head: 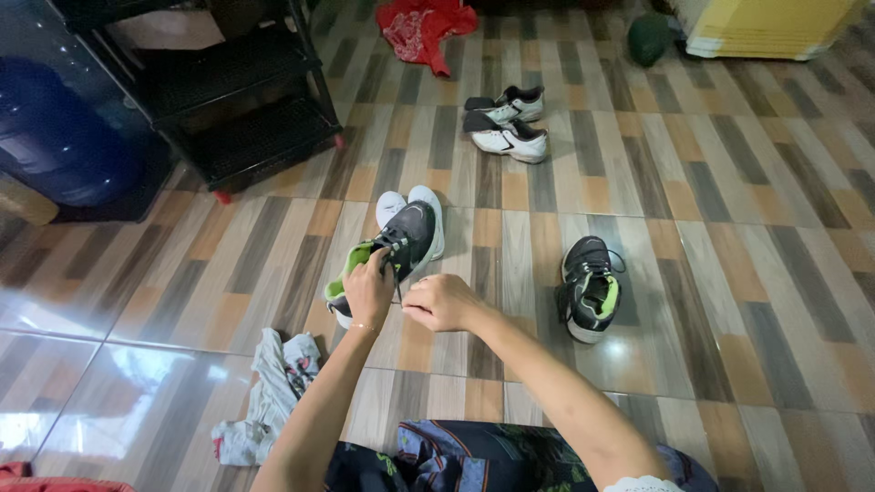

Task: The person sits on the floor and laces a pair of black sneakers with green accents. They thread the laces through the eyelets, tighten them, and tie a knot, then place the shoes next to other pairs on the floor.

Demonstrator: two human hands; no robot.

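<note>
1. head view: left hand closed on the tongue of a grey sneaker with green lining, held just off the floor in front of it.
2. right hand, touching-close beside the left, pinches the lace shut.
3. risk, judged: the lace could slip the pinch, or the shoe tip out of the one-handed hold.
4. room: the matching sneaker lies well right of the hands, a crumpled cloth below left, open striped floor between.
</note>
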